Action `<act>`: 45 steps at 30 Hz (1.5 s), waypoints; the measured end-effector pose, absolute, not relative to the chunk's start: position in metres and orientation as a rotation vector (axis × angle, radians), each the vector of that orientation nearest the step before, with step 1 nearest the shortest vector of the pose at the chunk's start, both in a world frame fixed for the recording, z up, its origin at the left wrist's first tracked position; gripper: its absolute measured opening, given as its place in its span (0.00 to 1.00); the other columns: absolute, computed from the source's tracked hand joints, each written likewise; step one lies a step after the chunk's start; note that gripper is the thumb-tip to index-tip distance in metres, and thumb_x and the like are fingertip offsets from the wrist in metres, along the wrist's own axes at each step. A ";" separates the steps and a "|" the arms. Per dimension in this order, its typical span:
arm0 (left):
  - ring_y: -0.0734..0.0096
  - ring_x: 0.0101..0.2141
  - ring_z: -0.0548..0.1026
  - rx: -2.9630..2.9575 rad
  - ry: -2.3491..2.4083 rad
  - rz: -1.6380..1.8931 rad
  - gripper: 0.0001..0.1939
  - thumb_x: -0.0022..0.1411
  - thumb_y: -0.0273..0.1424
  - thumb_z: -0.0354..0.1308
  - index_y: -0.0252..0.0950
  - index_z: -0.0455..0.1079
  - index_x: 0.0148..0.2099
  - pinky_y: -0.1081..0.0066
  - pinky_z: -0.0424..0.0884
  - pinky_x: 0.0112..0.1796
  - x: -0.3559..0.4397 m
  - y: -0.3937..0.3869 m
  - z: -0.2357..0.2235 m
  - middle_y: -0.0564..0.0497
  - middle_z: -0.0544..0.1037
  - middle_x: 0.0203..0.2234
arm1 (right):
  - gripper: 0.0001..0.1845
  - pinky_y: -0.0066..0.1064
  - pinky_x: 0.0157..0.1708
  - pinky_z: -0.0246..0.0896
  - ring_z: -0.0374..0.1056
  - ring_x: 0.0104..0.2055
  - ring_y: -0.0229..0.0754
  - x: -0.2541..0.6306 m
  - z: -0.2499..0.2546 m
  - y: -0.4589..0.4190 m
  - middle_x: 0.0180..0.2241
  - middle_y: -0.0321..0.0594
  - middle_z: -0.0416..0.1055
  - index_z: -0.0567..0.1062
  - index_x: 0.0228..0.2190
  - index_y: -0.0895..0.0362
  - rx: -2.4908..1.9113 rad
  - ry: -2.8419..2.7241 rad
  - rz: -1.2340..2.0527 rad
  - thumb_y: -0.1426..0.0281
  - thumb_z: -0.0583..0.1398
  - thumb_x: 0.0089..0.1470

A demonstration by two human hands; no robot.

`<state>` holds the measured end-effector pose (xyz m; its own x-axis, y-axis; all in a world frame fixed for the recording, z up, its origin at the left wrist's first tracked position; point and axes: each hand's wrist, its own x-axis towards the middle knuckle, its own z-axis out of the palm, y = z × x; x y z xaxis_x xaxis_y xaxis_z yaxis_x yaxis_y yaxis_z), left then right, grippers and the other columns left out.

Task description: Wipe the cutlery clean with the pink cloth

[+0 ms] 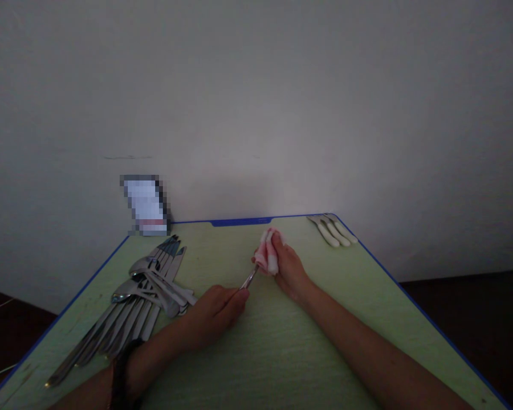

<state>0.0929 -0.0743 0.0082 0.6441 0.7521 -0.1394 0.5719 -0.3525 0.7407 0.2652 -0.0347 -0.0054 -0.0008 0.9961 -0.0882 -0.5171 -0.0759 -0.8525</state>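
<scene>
My left hand is closed round the handle end of a shiny metal piece of cutlery. Its far end disappears into a folded pink and white cloth, so its kind is hidden. My right hand grips the cloth around that end, with the thumb on top. Both hands are over the middle of the table. To the left of my left hand lies a pile of table knives, with several spoons lying across them.
Three forks with white handles lie side by side at the back right. A pixelated upright screen stands at the back left. The pale green table has a blue edge, and a plain wall rises behind it.
</scene>
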 end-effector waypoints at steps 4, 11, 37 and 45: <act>0.77 0.18 0.57 2.059 1.021 0.252 0.24 0.65 0.43 0.32 0.37 0.53 0.22 0.74 0.54 0.23 0.092 -0.074 0.009 0.58 0.56 0.15 | 0.19 0.27 0.26 0.62 0.68 0.25 0.36 0.269 -0.005 -0.036 0.23 0.39 0.73 0.72 0.27 0.60 -0.781 -0.807 1.608 0.55 0.62 0.46; 0.75 0.20 0.58 2.186 1.071 0.238 0.22 0.65 0.41 0.33 0.37 0.53 0.23 0.73 0.54 0.24 0.093 -0.077 0.010 0.57 0.58 0.16 | 0.17 0.29 0.31 0.64 0.70 0.29 0.38 0.269 -0.005 -0.038 0.28 0.44 0.75 0.74 0.30 0.63 -0.727 -0.906 1.812 0.59 0.63 0.47; 0.78 0.17 0.54 2.160 1.047 0.250 0.21 0.64 0.40 0.35 0.37 0.51 0.21 0.75 0.51 0.21 0.094 -0.076 0.009 0.58 0.54 0.15 | 0.07 0.27 0.28 0.64 0.70 0.29 0.38 0.269 -0.005 -0.033 0.28 0.42 0.75 0.70 0.32 0.61 -0.704 -0.784 1.755 0.69 0.58 0.51; 0.79 0.16 0.53 2.158 1.058 0.251 0.22 0.64 0.40 0.35 0.37 0.50 0.20 0.75 0.50 0.20 0.096 -0.077 0.011 0.58 0.53 0.13 | 0.09 0.27 0.28 0.64 0.71 0.30 0.38 0.270 -0.005 -0.035 0.28 0.42 0.75 0.70 0.32 0.60 -0.710 -0.799 1.755 0.67 0.60 0.50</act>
<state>0.0964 -0.0768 0.0113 0.6459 0.7526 -0.1283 0.6147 -0.4130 0.6720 0.2698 -0.0345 -0.0049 -0.2900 0.9529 -0.0881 -0.5595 -0.2435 -0.7923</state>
